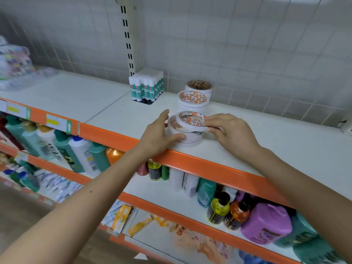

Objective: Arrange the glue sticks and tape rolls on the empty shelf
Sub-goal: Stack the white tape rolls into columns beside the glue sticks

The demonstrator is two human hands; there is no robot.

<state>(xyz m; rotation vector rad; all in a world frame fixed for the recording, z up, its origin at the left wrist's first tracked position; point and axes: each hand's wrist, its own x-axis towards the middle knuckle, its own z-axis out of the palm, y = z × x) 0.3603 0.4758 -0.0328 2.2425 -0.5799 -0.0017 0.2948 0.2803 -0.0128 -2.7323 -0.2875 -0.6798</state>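
Observation:
On the white shelf (266, 141) with an orange front lip, a block of white and teal glue sticks (146, 86) stands near the back wall. Three stacks of white tape rolls run from back to front: the rear stack (199, 86), the middle stack (192, 101) and the front stack (185, 134). My left hand (161, 134) cups the front stack's left side, thumb on its front. My right hand (231, 130) pinches the top tape roll (190, 120), which lies tilted and off-centre on that stack.
A slotted metal upright (127, 40) runs up the tiled wall behind the glue sticks. Wrapped packs (13, 63) sit at the shelf's far left. Lower shelves hold several bottles (219, 208), and a purple jug (266, 223) stands at the right.

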